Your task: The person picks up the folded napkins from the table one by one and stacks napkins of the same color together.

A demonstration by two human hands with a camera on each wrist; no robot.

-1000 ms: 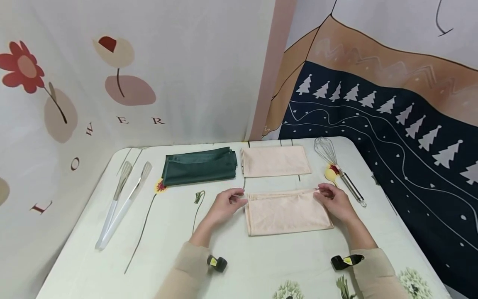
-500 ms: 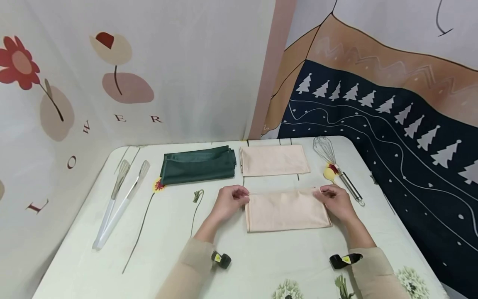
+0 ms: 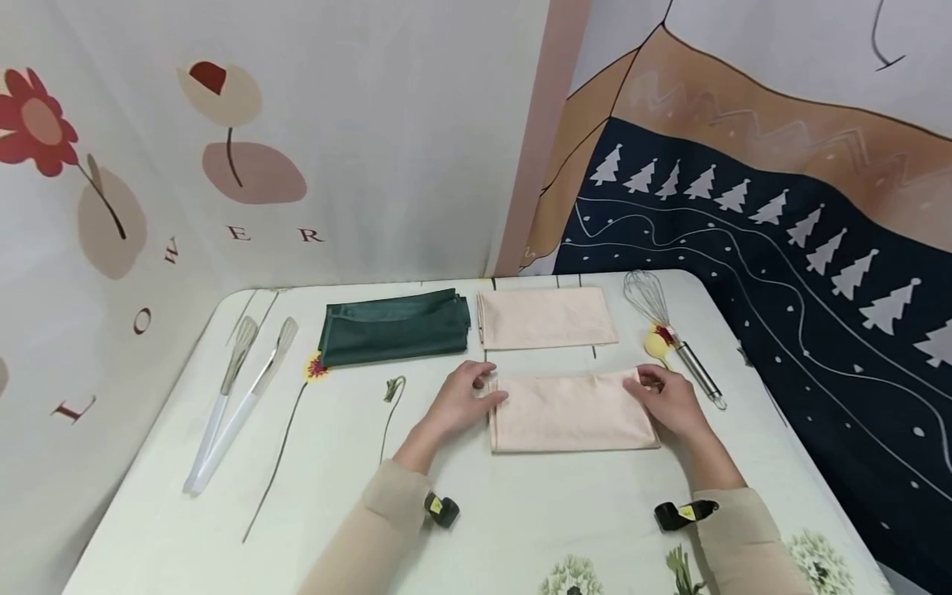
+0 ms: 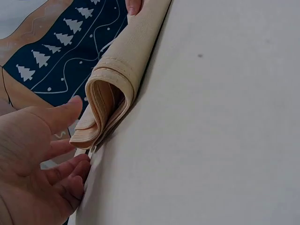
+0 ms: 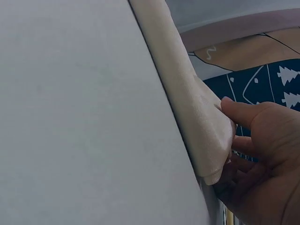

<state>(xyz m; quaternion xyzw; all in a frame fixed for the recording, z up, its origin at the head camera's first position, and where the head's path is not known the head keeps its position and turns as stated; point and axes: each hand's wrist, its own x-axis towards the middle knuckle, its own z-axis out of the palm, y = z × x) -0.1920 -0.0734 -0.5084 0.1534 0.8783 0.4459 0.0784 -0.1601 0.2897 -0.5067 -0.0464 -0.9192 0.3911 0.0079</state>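
A folded pale pink cloth [image 3: 573, 417] lies near the middle of the table, its layered fold ends showing in the left wrist view. At its far left corner is my left hand [image 3: 463, 397], thumb and fingers apart, the thumb overlapping the cloth's edge in the head view. In the left wrist view that thumb stands off the folds. My right hand [image 3: 673, 402] pinches the far right corner, thumb on top and fingers behind; the right wrist view shows the cloth [image 5: 206, 126] drawn up into a peak there.
Behind lie a second folded pink cloth [image 3: 546, 319] and a folded dark green cloth [image 3: 394, 328]. A whisk [image 3: 673, 335] rests at the right. White-handled tongs [image 3: 236, 405] lie at the left. Printed curtains rise behind the flower-patterned table [image 3: 320, 479].
The pink cloth's near edge has shifted slightly away from me and its top looks smoother. My left fingers have spread from the corner they pinched; my right hand keeps its grip.
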